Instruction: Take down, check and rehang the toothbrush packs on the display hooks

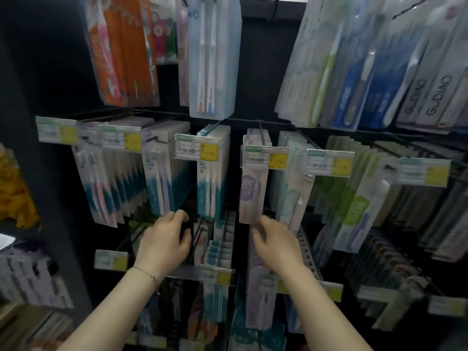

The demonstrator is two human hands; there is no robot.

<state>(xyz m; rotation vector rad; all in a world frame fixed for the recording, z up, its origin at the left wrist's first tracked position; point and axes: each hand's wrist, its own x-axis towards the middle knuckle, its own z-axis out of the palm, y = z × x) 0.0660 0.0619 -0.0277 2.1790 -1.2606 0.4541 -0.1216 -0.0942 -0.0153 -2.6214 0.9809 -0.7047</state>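
A purple toothbrush pack (253, 188) is hung upright on a hook (262, 134) directly above the right hand (276, 240). Its long axis is vertical and its printed face is turned outward. Its lower edge is met by the fingertips, but the fingers are blurred, so whether the pack is pinched cannot be told. The left hand (164, 239) is held with fingers curled just under the bottom edge of a row of teal packs (159, 183); whether anything is gripped cannot be told. The pack tops are partly hidden behind price tags (266, 157). A thin bracelet (147, 273) is worn on the left wrist. Below both hands more packs (219, 249) are hung in rows, dim and hard to make out.
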